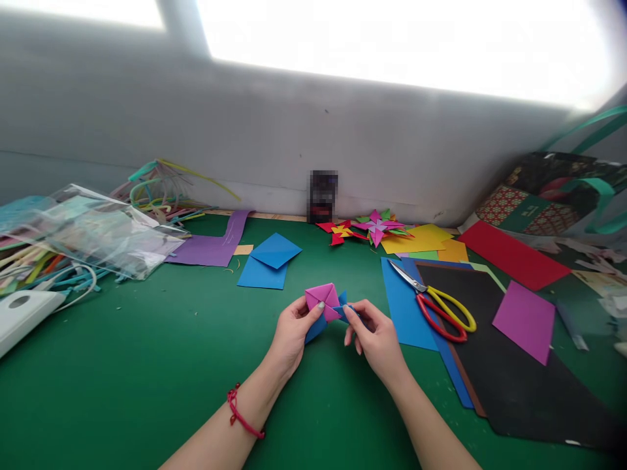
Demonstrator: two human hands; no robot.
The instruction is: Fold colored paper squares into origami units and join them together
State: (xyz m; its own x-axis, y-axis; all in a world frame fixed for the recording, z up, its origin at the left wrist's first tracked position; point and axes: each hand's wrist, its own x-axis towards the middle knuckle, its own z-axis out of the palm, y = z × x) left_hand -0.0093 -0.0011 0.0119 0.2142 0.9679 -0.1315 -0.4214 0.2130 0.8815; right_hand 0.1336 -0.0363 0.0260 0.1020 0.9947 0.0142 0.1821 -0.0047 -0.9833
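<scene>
Above the green table [196,391], my left hand [294,326] grips a folded pink and blue paper piece [321,297], thumb on its pink front. The pink part is a small square with creases meeting near its middle, and blue paper shows beneath and to its right. My right hand [375,329] pinches the blue folded flap at the right side between thumb and forefinger; its other fingers curl below. Both hands are close together and touch the same piece. Its underside is hidden by my left hand.
Blue squares [277,251] and purple paper [210,248] lie behind to the left. Scissors [435,300] rest on black sheets [490,365] at right, beside a pink square [526,320]. Folded paper flowers [376,225] stand by the wall. A clear plastic bag [112,228] lies far left.
</scene>
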